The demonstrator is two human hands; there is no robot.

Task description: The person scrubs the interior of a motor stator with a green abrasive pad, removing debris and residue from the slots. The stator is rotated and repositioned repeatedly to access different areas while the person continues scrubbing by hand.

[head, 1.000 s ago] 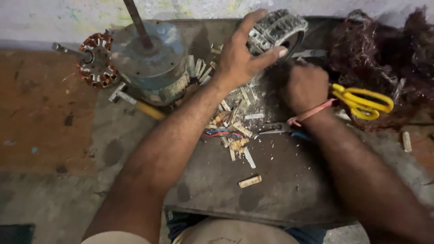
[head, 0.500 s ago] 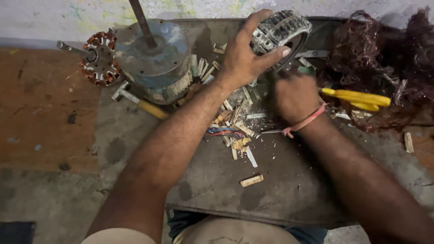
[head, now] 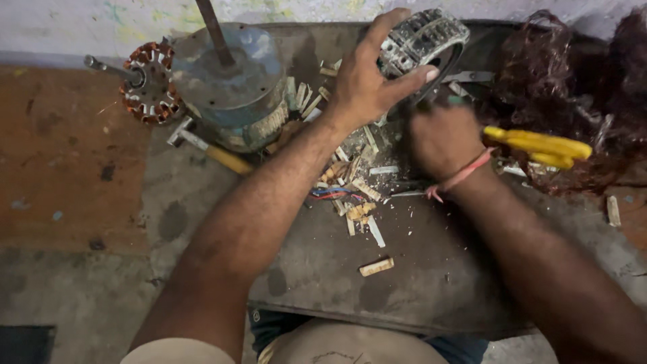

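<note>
My left hand point(head: 367, 84) grips a ring-shaped metal stator core point(head: 426, 39) and holds it tilted above the dark work board point(head: 418, 283). My right hand point(head: 443, 138), with a red thread at the wrist, is closed just below the core's lower rim; a small green-tipped tool seems to stick out of the fist, but what it holds is blurred. Scraps of pale insulation paper and short wire ends point(head: 357, 192) lie scattered under both hands.
A grey fan motor housing with a shaft point(head: 229, 84) stands at the back left, a copper-wound stator point(head: 149, 82) beside it. A hammer point(head: 209, 152) lies against the housing. Yellow-handled scissors point(head: 539, 145) rest on a heap of tangled copper wire point(head: 573, 87) at right.
My right hand has moved left and up, away from the yellow scissors, and closed in under the core. My left hand keeps its grip on the core.
</note>
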